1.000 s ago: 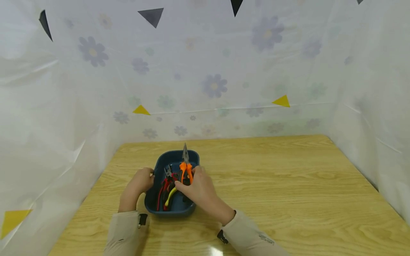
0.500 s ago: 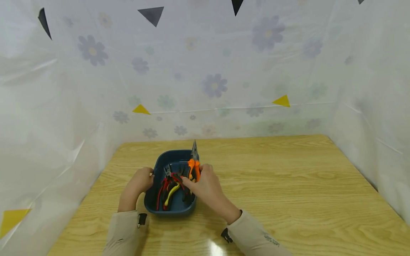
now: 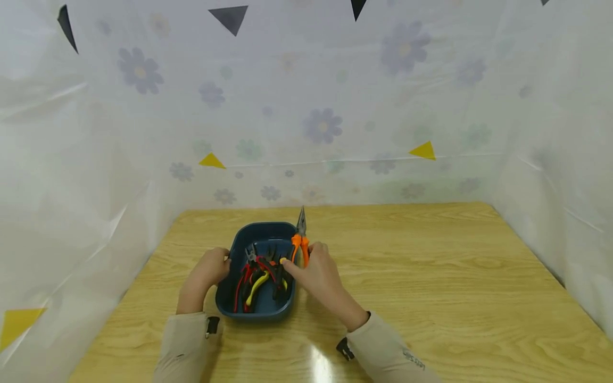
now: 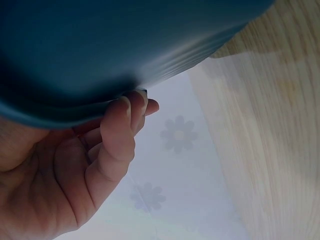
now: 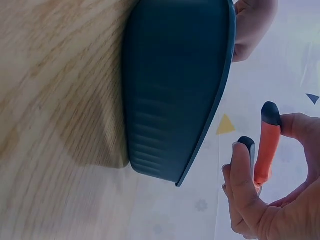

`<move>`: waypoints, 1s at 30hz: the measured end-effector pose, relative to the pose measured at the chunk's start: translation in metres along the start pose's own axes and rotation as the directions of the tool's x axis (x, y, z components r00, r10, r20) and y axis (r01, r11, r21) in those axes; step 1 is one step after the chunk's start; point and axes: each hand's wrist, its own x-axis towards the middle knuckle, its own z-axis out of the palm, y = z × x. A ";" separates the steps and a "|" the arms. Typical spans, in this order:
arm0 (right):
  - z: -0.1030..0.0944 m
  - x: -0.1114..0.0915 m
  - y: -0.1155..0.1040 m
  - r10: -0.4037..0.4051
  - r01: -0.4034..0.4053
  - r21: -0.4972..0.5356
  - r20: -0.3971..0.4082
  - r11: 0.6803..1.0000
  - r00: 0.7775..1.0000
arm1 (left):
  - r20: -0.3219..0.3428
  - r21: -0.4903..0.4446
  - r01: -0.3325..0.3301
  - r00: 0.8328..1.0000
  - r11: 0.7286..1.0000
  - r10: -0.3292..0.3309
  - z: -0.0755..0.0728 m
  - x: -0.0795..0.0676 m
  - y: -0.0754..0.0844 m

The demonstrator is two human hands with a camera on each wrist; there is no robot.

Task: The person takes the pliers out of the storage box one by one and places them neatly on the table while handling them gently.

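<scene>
1. Pinching orange-handled pliers (image 3: 297, 241), the right hand (image 3: 320, 272) holds them raised over the right side of the tray (image 3: 258, 318), nose pointing away from the person.
2. The left hand (image 3: 209, 273) grips the tray's left rim; the tray rests on the counter (image 3: 431, 298).
3. Progress, judging by this: one tool up but not set down, other tools (image 3: 257, 287) left inside.
4. Lettering (image 3: 414, 359) on the right sleeve (image 3: 383, 346) is too small to read.

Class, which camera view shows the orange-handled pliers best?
The head view, where the orange-handled pliers show both metal nose and handles. The right wrist view shows the dark-tipped handles; the left wrist view, none of the pliers.
</scene>
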 end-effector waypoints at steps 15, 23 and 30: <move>-0.008 0.008 0.013 0.014 -0.015 -0.058 -0.026 0.998 1.000 | -0.016 0.005 -0.006 1.000 1.000 0.006 0.001 0.001 -0.001; -0.008 0.009 0.020 0.034 -0.036 -0.091 -0.013 0.995 0.999 | -0.012 0.005 -0.004 1.000 1.000 0.004 0.002 0.000 0.000; -0.005 0.011 0.026 0.055 -0.056 -0.112 -0.011 0.992 0.998 | -0.013 0.000 -0.002 1.000 1.000 0.002 0.001 -0.001 -0.001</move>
